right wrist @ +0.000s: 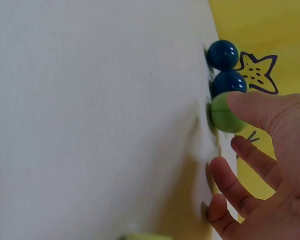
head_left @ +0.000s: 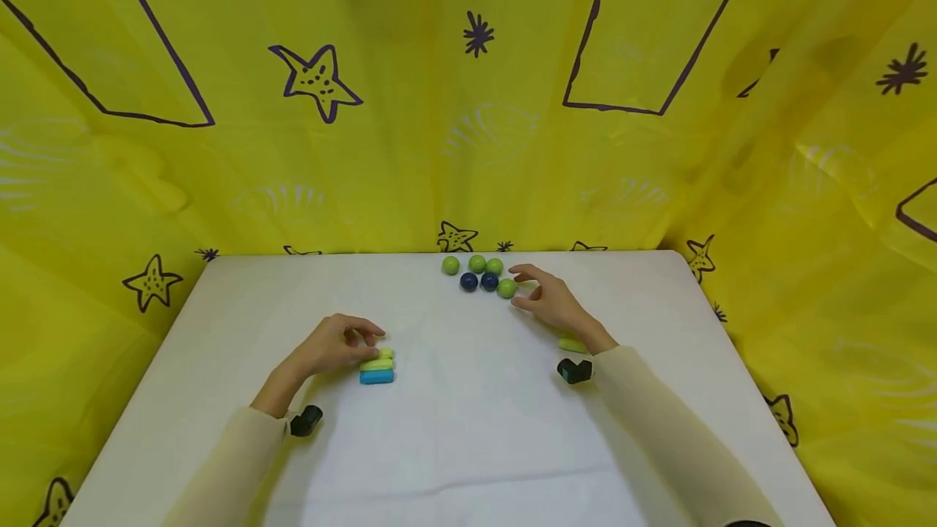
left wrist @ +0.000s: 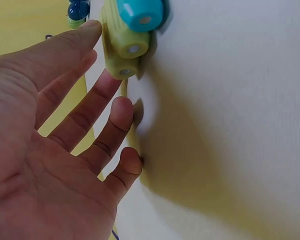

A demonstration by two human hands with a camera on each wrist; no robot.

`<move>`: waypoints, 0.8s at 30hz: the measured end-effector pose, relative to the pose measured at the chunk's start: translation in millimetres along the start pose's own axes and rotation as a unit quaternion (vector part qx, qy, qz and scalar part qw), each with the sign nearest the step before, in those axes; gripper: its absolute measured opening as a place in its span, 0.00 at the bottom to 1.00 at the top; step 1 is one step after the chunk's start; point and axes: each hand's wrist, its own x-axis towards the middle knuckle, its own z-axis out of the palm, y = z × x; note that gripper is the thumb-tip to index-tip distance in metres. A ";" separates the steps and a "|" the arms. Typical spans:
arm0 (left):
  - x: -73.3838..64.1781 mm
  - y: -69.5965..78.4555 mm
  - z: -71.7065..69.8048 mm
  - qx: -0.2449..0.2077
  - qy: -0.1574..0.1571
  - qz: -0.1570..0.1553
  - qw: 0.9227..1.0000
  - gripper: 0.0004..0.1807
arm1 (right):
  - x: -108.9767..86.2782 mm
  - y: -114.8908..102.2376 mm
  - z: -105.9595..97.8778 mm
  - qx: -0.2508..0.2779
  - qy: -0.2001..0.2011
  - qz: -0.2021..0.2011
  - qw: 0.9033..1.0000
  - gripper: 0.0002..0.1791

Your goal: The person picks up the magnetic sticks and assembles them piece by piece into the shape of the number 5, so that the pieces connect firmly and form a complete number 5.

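Blue bar (head_left: 376,377) and two yellow-green bars (head_left: 376,364) at 9 o'clock, six balls (head_left: 489,282) just past 12; both hands in position.
Clock face taken on the white table (head_left: 454,437), 12 at the far edge. Blue bar lies nearest, the yellow-green pair side by side beyond it. Left hand (head_left: 333,346): thumb tip at the far yellow-green bar, fingers loosely spread; whether it bears any weight, cannot tell. Between 2 and 3, a lone yellow-green bar (head_left: 571,345) lies partly hidden by the right arm (head_left: 593,337). Right hand (head_left: 552,299), at 2: thumb and fingers apart at the nearest green ball (head_left: 507,289), no firm hold evident. Step in hand, as judged: positioning at one outer piece per hand. Next move appears to call for a light pinch, neighbouring pieces undisturbed.
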 end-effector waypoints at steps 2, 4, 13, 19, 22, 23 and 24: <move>0.3 -0.5 2.2 0.002 0.002 0.002 1.000 0.13 | 2.9 -0.4 5.1 0.003 0.004 0.002 1.000 0.31; 0.6 -0.9 3.5 0.007 0.003 0.005 1.000 0.13 | 4.7 -0.4 9.5 0.006 0.012 0.005 1.000 0.29; 1.2 -1.1 4.6 0.041 0.010 0.015 0.999 0.11 | 5.1 -0.1 21.0 0.025 0.052 0.037 0.998 0.22; 1.8 -0.7 5.8 0.057 0.013 0.031 0.998 0.09 | 5.3 -1.2 25.5 0.019 0.064 0.056 0.996 0.23; 2.3 -0.7 5.5 0.066 0.011 0.030 0.997 0.08 | 5.4 -1.2 26.4 0.018 0.069 0.058 0.996 0.23; 2.7 -0.5 5.3 0.069 0.010 0.028 0.997 0.08 | 5.4 -1.3 26.5 0.017 0.070 0.057 0.996 0.23; 3.2 -0.5 5.3 0.071 0.008 0.025 0.997 0.08 | 5.4 -1.3 26.5 0.017 0.071 0.057 0.996 0.23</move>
